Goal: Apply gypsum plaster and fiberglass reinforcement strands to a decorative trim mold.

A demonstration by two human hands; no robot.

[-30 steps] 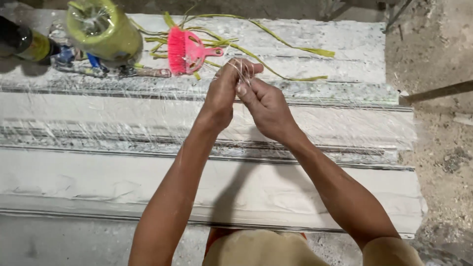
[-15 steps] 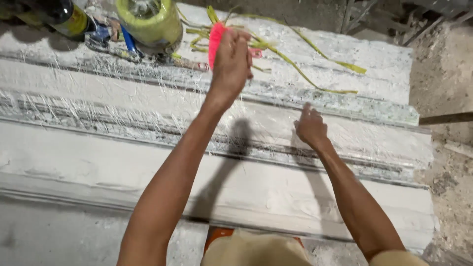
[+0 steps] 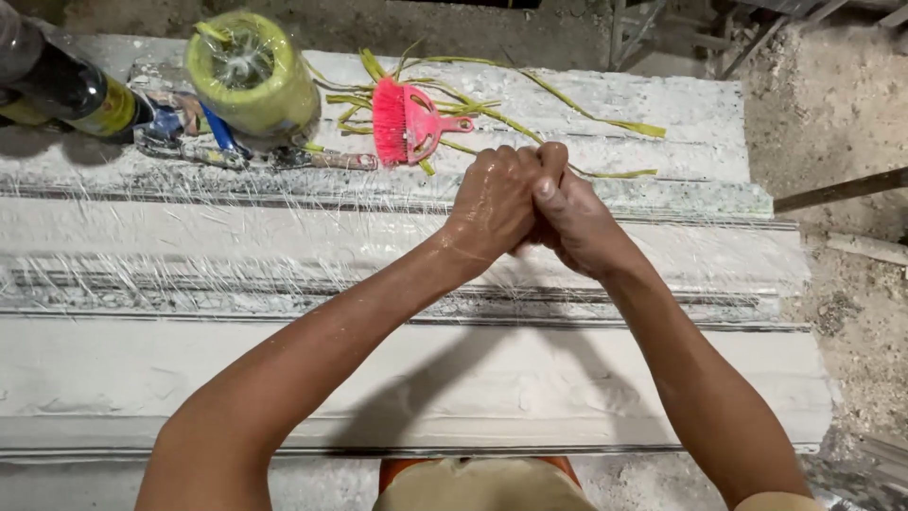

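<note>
My left hand (image 3: pixel 492 203) and my right hand (image 3: pixel 577 220) are pressed together, fingers closed, above the far part of a long white plaster moulding (image 3: pixel 284 378). Both hands look wet. Nothing shows between them. Thin glassy fibres (image 3: pixel 189 284) lie spread along the moulding's grooves. Just beyond my hands lies a small pink brush (image 3: pixel 402 123) among loose yellow-green strips (image 3: pixel 567 104).
At the far left stand a yellow-green wrapped roll (image 3: pixel 251 76), a dark bottle (image 3: pixel 66 90) and a few hand tools (image 3: pixel 203 132). Dusty ground (image 3: pixel 842 95) and a wooden stick (image 3: pixel 842 189) lie off the slab's right end.
My left hand has drawn back from the pink brush and my right hand has lifted off the moulding. The two now meet, clasped together.
</note>
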